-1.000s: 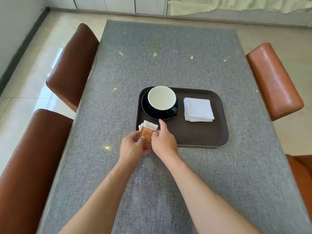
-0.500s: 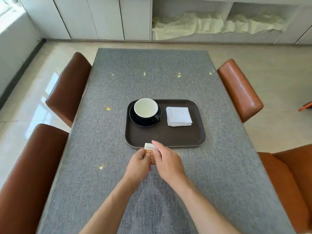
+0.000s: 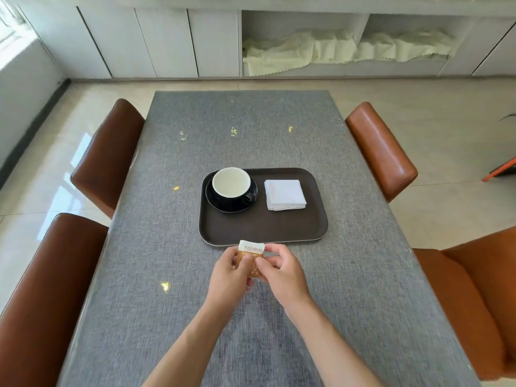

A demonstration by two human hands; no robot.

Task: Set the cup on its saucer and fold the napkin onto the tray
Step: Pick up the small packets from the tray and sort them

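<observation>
**Packet pinched in both hands, tray work looked finished**

Packet [image 3: 250, 258], a small orange-and-white sachet, sat between both hands just short of the tray's [image 3: 262, 227] near edge. Left hand [image 3: 230, 277] was closed on its lower left part, thumb on the front face. Right hand [image 3: 280, 272] was closed on its right edge, fingertips on the white top strip. Both grips narrow, pinch only.

Task items, all beyond the hands:
- Cup [image 3: 231, 182] sat upright on the saucer [image 3: 223, 205], ahead and slightly left, handle toward the right. Looked empty.
- Napkin [image 3: 284, 194] lay folded square on the tray, ahead and right, apart from the saucer.
- Both inside the tray rim, on the table [image 3: 167, 247].

Judgement: cup and napkin steps appeared done. The packet was the only thing in play. Couldn't tell whether it was sealed or already torn.

Risks from here:
- If the pinch turned into a tear, a hard pull could split the packet and scatter the contents on the table and tray. Hands were above the table, not the cup.
- Reaching forward to drop or pour it, the right wrist would pass near the cup handle. A clip there could shift the cup off centre on the saucer.
- A sleeve-less forearm sweep to the right could drag the napkin and open the fold. It's light, nothing pins it.
- Pushing against the tray's near rim could slide the whole tray.
</observation>
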